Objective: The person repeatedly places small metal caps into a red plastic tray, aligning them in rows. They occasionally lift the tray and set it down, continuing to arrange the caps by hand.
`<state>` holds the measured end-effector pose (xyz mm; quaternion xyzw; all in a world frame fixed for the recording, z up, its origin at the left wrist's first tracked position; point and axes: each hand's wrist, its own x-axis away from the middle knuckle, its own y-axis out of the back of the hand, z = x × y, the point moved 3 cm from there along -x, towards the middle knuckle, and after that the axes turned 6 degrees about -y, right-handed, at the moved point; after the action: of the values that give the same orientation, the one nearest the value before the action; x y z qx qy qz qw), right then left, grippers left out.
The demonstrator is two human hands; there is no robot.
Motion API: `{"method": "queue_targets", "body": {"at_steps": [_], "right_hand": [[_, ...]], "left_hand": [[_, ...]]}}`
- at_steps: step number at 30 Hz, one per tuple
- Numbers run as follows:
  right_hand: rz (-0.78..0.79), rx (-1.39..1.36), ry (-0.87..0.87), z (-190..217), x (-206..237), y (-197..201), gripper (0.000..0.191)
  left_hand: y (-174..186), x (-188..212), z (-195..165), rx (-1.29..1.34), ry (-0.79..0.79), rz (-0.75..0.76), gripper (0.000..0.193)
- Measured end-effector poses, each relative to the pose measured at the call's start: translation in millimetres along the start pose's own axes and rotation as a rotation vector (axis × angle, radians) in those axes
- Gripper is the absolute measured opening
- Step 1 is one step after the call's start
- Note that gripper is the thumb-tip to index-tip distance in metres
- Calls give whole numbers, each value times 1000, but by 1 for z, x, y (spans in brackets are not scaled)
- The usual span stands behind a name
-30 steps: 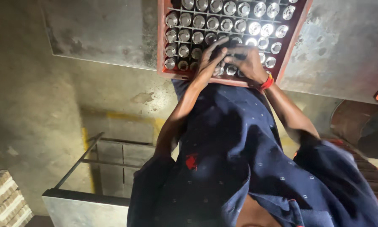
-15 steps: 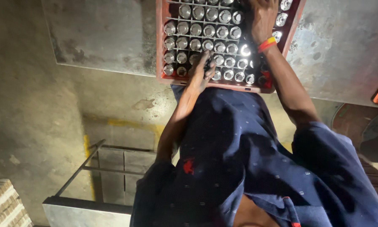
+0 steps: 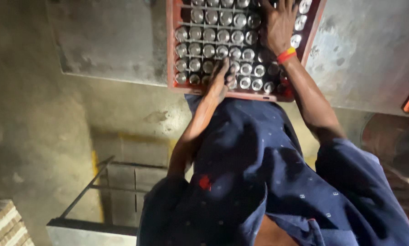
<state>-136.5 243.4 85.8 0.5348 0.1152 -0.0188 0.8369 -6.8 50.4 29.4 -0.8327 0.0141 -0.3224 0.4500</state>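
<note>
Everything here sits around the red crate (image 3: 170, 45) packed with rows of shiny metal-topped bottles (image 3: 209, 36). Left of it there's only stained grey concrete. The left hand (image 3: 220, 82) rests at the crate's near edge, fingers together and curled over a bottle top. Further right, the right hand (image 3: 277, 23) lies flat across the tops, fingers spread. Leaning on them unevenly could probably tip or crack a bottle.
</note>
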Motion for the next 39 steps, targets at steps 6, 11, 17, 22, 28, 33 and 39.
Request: {"method": "queue_targets", "body": {"at_steps": [6,11,17,22,28,33,39], "right_hand": [[192,-712,-314,22,41,19,34],[542,-959,-313,43,112,10,31],[177,-822,-480,3,125,13,20],[21,-631,-422,-33,103,16,20],[-1,-140,-149,-31,72,8,21],[251,-378,-549,-32,62,12,20],[285,-724,-170,12,95,24,19]], "left_hand": [[-3,10,-5,-104,-88,47,29],[-1,5,14,-319,86,83,30],[-1,-1,28,-427,128,-49,32],[1,-9,14,-28,119,-50,31],[11,-8,14,-64,76,-36,28],[-1,-1,12,-151,81,14,36],[-24,0,3,-502,-113,74,46]]}}
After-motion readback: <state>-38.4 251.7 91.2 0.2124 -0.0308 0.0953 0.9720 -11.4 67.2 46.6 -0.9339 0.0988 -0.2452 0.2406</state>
